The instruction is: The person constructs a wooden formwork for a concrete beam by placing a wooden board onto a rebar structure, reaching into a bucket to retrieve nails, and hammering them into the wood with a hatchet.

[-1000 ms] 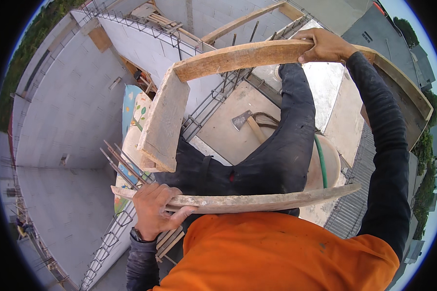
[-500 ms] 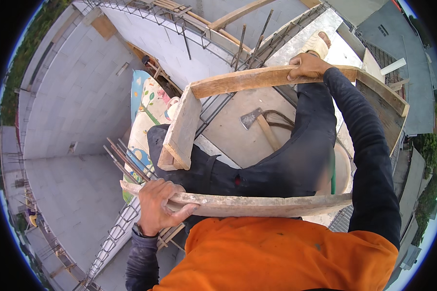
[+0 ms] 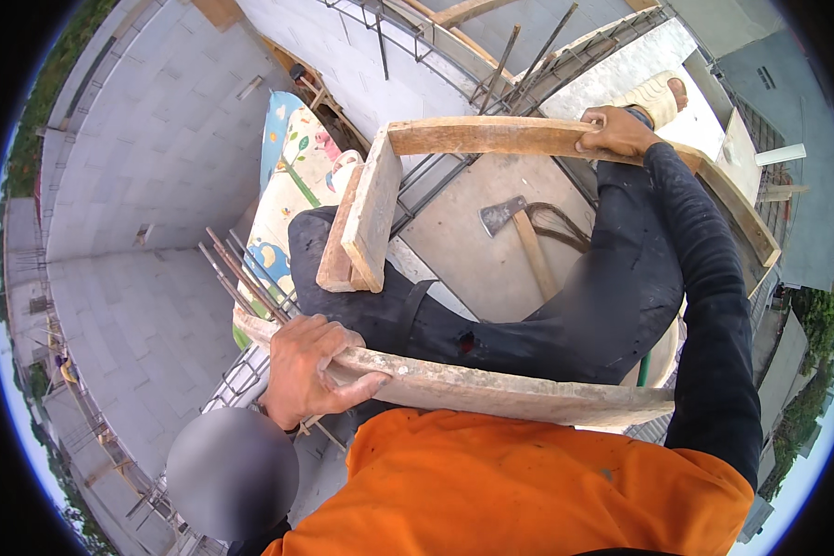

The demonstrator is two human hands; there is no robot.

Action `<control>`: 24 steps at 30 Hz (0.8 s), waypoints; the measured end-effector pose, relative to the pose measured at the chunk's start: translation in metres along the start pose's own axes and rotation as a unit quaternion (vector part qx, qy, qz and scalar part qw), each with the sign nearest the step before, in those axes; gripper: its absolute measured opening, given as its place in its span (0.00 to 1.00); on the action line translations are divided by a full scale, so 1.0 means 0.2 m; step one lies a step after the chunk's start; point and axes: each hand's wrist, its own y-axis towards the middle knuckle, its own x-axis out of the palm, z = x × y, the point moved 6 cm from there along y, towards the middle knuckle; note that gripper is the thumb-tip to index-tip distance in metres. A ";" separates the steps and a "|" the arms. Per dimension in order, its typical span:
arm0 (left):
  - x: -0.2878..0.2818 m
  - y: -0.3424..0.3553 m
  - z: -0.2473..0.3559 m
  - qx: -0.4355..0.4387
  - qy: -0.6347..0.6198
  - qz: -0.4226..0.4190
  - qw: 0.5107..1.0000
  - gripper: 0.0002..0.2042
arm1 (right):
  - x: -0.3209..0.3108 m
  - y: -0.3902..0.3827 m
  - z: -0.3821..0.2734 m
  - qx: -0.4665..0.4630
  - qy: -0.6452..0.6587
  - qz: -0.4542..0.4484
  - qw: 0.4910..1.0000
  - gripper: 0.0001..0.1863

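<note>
Left hand [image 3: 315, 366] closed on near plank [image 3: 491, 391], by the end left of hatchet [image 3: 532, 248]; fingers over the plank's top edge, thumb stretched along its side. Right hand [image 3: 621, 132] beyond and right of hatchet, clamped on far board of wooden frame [image 3: 491, 136]: fingers curled over the top edge, thumb pressed to the face. Frame's other boards run down left and right of hatchet; near plank lies on the wearer's side of it. Can't tell if plank and frame are joined.

Right arm reaches up past hatchet's right, elbow only slightly bent, wrist turned toward hatchet side. Left wrist and most of the forearm hidden by a blur patch. Dark-trousered legs [image 3: 380, 315] between hatchet and plank; steel rods [image 3: 243, 269] left of hatchet.
</note>
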 end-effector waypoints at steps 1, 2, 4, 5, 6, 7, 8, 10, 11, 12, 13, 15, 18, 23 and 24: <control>0.00 0.00 0.00 -0.002 0.000 -0.004 1.000 0.21 | -0.01 -0.02 -0.02 -0.005 -0.020 0.024 0.999 0.33; 0.01 0.00 -0.01 0.000 0.002 0.004 1.000 0.21 | -0.03 -0.04 -0.03 0.000 -0.062 0.031 0.998 0.34; 0.02 -0.03 -0.03 -0.004 0.006 0.023 1.000 0.23 | -0.08 -0.10 -0.17 0.003 -0.146 0.039 0.988 0.36; 0.02 -0.03 -0.03 0.007 0.003 0.022 1.000 0.24 | -0.10 -0.15 -0.18 -0.026 -0.190 0.090 0.977 0.36; 0.02 -0.01 -0.03 0.016 -0.001 0.023 1.000 0.24 | -0.13 -0.21 -0.18 -0.055 -0.234 0.141 0.960 0.35; 0.02 0.01 -0.03 0.020 0.002 0.021 1.000 0.25 | -0.12 -0.26 -0.26 -0.089 -0.269 0.191 0.940 0.35; 0.02 0.02 -0.03 0.028 0.002 0.017 0.999 0.25 | -0.12 -0.33 -0.30 -0.109 -0.238 0.172 0.950 0.34; 0.02 0.03 -0.03 0.029 0.007 0.010 1.000 0.26 | -0.12 -0.54 -0.69 -0.183 -0.132 0.083 0.971 0.33; 0.00 0.03 -0.03 0.025 0.008 0.000 1.000 0.27 | -0.09 -0.66 -0.90 -0.227 -0.062 0.016 0.972 0.34; 0.00 0.03 -0.03 0.020 0.022 -0.008 1.000 0.26 | -0.05 -0.78 -1.10 -0.256 -0.013 -0.094 0.962 0.36; -0.01 0.02 -0.03 0.018 0.034 -0.015 0.999 0.26 | 0.01 -0.91 -1.25 -0.278 -0.004 -0.163 0.947 0.38; 0.01 0.06 -0.03 0.033 0.039 -0.017 0.999 0.27 | 0.10 -1.14 -1.45 -0.264 -0.032 -0.277 0.923 0.39; 0.00 0.12 0.02 0.073 0.011 0.013 0.997 0.27 | 0.18 -1.29 -1.50 -0.202 -0.060 -0.287 0.934 0.31; 0.00 0.14 0.06 0.073 0.004 0.020 0.997 0.27 | 0.22 -1.40 -1.44 -0.209 0.031 -0.077 0.975 0.21; 0.01 0.14 0.07 0.066 0.004 0.007 0.998 0.28 | 0.22 -1.42 -1.44 -0.205 0.019 -0.062 0.977 0.21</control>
